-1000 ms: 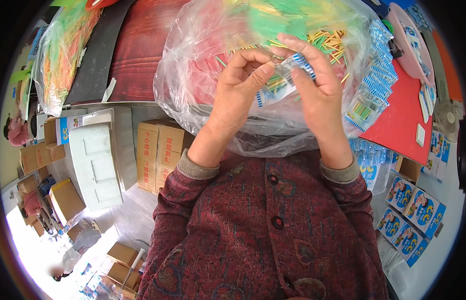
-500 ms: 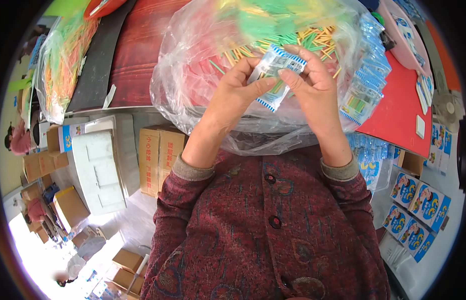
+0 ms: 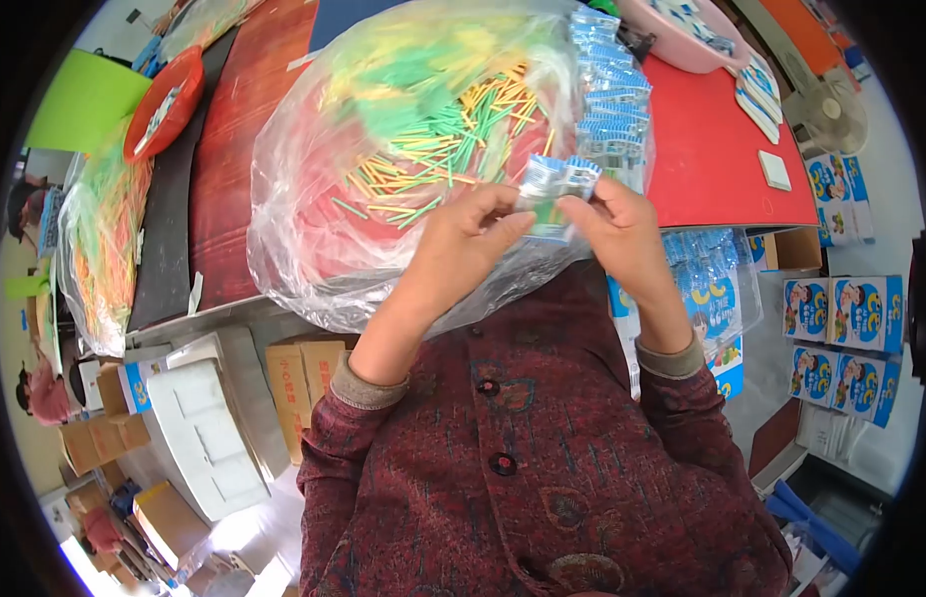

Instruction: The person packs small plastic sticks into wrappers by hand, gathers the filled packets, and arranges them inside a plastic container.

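Observation:
A small clear packet (image 3: 549,184) with blue-and-white striped ends is held between my two hands over the near edge of a big plastic bag. Something green shows inside it, and its top looks bent in the middle. The thumb and fingers of my left hand (image 3: 461,239) pinch its left side. On the right side, my right hand (image 3: 622,229) grips it the same way. Beneath and beyond, the open clear bag (image 3: 294,199) holds many thin green and yellow sticks (image 3: 473,124). Beside the bag lies a strip of similar blue-striped packets (image 3: 612,95).
A pink basin (image 3: 687,35) stands at the back right of the red table (image 3: 712,169). At left are a red bowl (image 3: 165,104) and another bag of coloured sticks (image 3: 100,249). Cartons (image 3: 294,383), a white foam box (image 3: 204,428) and printed boxes (image 3: 846,348) lie below table level.
The view has shifted, showing more of the table. Both hands still hold the packet, which was flatter before and now looks bent at its top.

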A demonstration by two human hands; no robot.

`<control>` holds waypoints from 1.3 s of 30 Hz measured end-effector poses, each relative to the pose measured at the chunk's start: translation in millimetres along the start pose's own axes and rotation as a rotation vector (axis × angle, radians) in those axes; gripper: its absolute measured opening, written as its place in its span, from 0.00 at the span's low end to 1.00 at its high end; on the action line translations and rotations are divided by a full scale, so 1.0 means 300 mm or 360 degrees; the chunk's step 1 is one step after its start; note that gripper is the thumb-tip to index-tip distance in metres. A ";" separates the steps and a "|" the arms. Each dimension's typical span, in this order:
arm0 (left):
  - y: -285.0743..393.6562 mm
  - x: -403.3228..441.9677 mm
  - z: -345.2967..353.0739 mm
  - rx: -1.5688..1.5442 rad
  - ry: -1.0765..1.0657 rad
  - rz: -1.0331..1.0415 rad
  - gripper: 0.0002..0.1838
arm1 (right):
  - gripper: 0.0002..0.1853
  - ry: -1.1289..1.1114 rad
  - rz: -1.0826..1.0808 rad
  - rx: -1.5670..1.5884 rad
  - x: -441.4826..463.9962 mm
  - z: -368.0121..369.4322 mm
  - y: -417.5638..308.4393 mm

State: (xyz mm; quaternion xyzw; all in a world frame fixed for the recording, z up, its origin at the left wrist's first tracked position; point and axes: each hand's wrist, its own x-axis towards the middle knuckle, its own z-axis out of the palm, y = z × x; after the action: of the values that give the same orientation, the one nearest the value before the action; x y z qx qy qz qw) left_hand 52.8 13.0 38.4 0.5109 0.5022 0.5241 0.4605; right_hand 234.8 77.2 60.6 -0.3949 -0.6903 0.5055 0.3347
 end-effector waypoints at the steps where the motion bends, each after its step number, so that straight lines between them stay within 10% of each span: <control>1: 0.017 0.019 0.023 0.0006 -0.0015 0.0018 0.08 | 0.08 0.0033 -0.0036 -0.0237 -0.003 -0.044 0.015; 7: -0.021 0.181 0.164 0.0729 -0.0079 0.0005 0.14 | 0.13 0.0383 -0.0227 -0.1035 0.031 -0.102 0.082; 14: -0.138 0.295 0.218 0.1071 0.0052 0.0293 0.15 | 0.17 0.0800 -0.0382 -0.0729 0.078 -0.194 0.119; 22: -0.186 0.344 0.220 0.0027 -0.0117 0.0049 0.37 | 0.18 0.0820 -0.0119 -0.0433 0.223 -0.267 0.273; 39: -0.209 0.371 0.196 -0.0370 -0.0317 -0.0101 0.37 | 0.11 0.0522 -0.0166 -0.0346 0.240 -0.311 0.244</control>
State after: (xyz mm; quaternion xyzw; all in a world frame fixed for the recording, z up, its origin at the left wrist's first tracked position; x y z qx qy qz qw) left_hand 103.5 131.8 -17.4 0.4874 0.4058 0.5106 0.5806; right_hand 297.0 194.2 19.5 -0.4693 -0.6966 0.3388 0.4238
